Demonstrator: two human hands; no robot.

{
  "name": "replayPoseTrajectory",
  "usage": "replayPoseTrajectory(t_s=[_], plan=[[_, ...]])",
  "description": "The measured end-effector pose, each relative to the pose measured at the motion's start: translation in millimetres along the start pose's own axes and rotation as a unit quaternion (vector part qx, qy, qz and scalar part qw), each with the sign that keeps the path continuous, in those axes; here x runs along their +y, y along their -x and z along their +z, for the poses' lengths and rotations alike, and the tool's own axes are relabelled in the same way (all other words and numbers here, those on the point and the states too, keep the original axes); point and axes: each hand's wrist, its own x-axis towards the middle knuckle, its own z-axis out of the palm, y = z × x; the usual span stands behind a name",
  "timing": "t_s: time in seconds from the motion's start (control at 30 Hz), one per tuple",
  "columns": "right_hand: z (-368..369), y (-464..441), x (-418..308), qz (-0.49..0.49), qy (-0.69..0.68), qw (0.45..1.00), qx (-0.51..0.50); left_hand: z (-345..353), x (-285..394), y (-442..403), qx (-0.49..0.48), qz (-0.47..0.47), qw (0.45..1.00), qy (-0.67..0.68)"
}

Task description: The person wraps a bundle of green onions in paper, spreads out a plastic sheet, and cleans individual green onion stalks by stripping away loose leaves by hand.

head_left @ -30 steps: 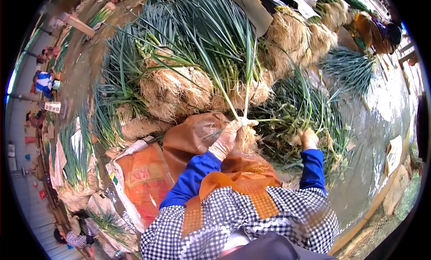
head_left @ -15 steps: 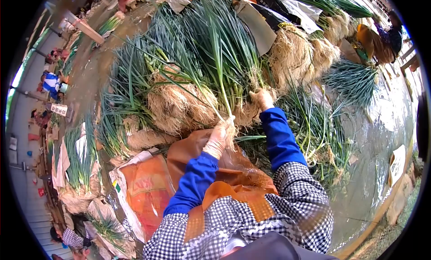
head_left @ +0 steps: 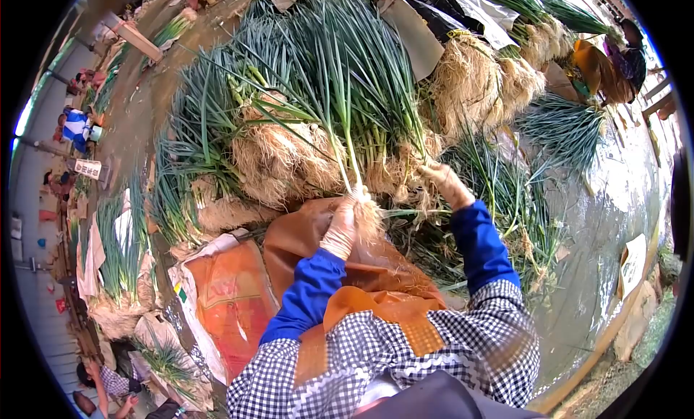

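My left hand point(head_left: 343, 220) is closed around the white lower stems of a couple of scallions point(head_left: 351, 162), just above their pale, stringy roots point(head_left: 368, 215). Their green leaves point away from me over the pile. To the right, my right hand point(head_left: 450, 186) has its fingers pinched at the root end of another scallion point(head_left: 418, 138), at the edge of the heap. Directly ahead lies a large heap of scallions point(head_left: 311, 54), with a thick mass of tan roots point(head_left: 285, 155) facing me. A brown apron point(head_left: 303, 234) covers my lap beneath the left hand.
Loose green leaves point(head_left: 499, 195) lie on the wet floor at right. Bundled scallions with big root clumps point(head_left: 466, 83) are at upper right. An orange printed sack point(head_left: 231, 296) is at my left, near another scallion bundle point(head_left: 119, 267). Other people point(head_left: 112, 383) are at far left.
My left hand has come slightly down and left with the scallions, which now show two stems apart. My right hand has shifted right and toward me, with its arm swung outward.
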Motion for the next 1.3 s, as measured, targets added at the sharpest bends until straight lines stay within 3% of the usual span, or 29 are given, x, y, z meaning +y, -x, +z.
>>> replayPoseTrajectory(t_s=[0.03,0.07,0.1,0.13,0.17,0.27,0.3,0.33,0.37,0.4,0.43,0.5,0.57,0.63,0.7,0.73,0.8,0.83,0.87,0.9,0.97,1.0,1.07,1.1,1.13,1.17,1.2,1.27,1.3], plan=[[-3.0,1.4,13.6,0.009,-0.028,0.999,-0.045,-0.6,-7.8,-7.6,0.066,0.056,0.994,-0.073],[7.3,9.3,15.7,-0.013,-0.063,0.997,-0.038,26.1,-9.1,0.8,0.152,0.004,0.982,-0.112],[22.7,17.6,17.7,-0.036,-0.102,0.994,-0.028,29.9,-16.5,3.1,0.158,-0.029,0.985,-0.065],[31.8,21.6,18.9,0.071,-0.212,0.973,-0.056,16.8,-24.7,3.2,0.131,-0.049,0.985,-0.101],[40.1,19.2,34.8,0.056,-0.238,0.968,-0.061,-1.7,-35.5,3.1,0.103,-0.067,0.983,-0.136],[48.6,9.3,44.0,0.026,-0.077,0.992,-0.092,-0.1,-68.0,1.7,0.164,-0.071,0.969,-0.173],[61.8,7.9,37.3,-0.012,-0.083,0.996,-0.022,1.4,-72.7,2.9,0.170,-0.080,0.966,-0.177],[58.3,-7.5,52.2,-0.048,0.188,0.978,0.075,2.4,-77.5,3.2,0.179,-0.033,0.964,-0.193],[57.5,-17.9,48.7,-0.079,0.445,0.877,0.166,1.8,-79.7,2.7,0.184,-0.013,0.961,-0.206],[60.5,-16.2,34.0,-0.047,0.461,0.862,0.207,2.1,-82.4,2.4,0.202,0.011,0.956,-0.213],[59.3,-20.6,45.8,-0.124,0.526,0.816,0.208,2.4,-84.0,1.1,0.219,0.036,0.950,-0.221],[63.6,-23.6,57.2,-0.048,0.614,0.780,0.114,-10.3,-86.0,-2.0,0.218,0.058,0.943,-0.244],[69.4,2.5,54.2,-0.188,0.595,0.770,0.134,-18.1,-86.5,-6.4,0.216,0.080,0.937,-0.262],[65.3,38.8,48.2,-0.324,0.458,0.825,0.073,-19.8,-83.0,-8.1,0.224,0.071,0.951,-0.199],[45.6,88.4,7.6,-0.257,0.462,0.849,0.018,-34.5,-80.0,-11.3,0.203,0.055,0.964,-0.161],[20.0,102.6,17.0,-0.201,0.336,0.918,0.061,-20.9,-70.7,-6.4,0.224,0.014,0.953,-0.203],[-44.7,113.7,46.9,-0.097,0.116,0.950,0.274,-5.7,-58.2,-0.5,0.219,-0.032,0.953,-0.209],[-77.9,122.0,25.6,0.153,0.464,0.825,0.283,-5.6,-55.4,1.2,0.210,-0.058,0.959,-0.181],[-128.3,121.8,86.0,0.280,0.626,0.689,0.235,-4.8,-54.7,4.6,0.185,-0.073,0.967,-0.161],[-135.6,130.4,85.8,0.284,0.653,0.686,0.152,-2.4,-54.3,7.1,0.158,-0.085,0.974,-0.139],[-82.1,100.9,56.5,0.194,0.559,0.754,0.285,0.9,-52.1,13.0,0.062,-0.130,0.990,-0.012],[-42.6,91.0,32.0,0.105,0.461,0.838,0.271,4.7,-52.9,16.5,0.052,-0.144,0.988,0.023],[23.3,72.5,-11.4,0.092,-0.015,0.991,0.092,17.1,-52.7,18.6,0.011,-0.167,0.982,0.087],[35.1,57.3,9.7,0.060,-0.133,0.987,0.061,17.2,-53.7,16.7,0.014,-0.179,0.980,0.085],[47.0,34.9,28.0,-0.038,-0.080,0.995,0.049,29.4,-52.4,17.2,0.091,-0.193,0.976,0.041],[60.5,18.2,47.9,-0.031,-0.149,0.984,0.088,41.4,-52.1,18.8,0.169,-0.203,0.965,-0.002],[71.5,12.5,50.2,-0.044,-0.062,0.987,0.140,30.6,-58.2,18.7,0.142,-0.098,0.969,-0.177],[79.7,7.1,53.0,-0.052,0.131,0.970,0.199,14.1,-63.3,16.3,0.183,-0.039,0.957,-0.222],[83.1,10.1,49.0,-0.081,0.278,0.924,0.249,9.2,-63.0,14.5,0.193,-0.021,0.951,-0.240]])
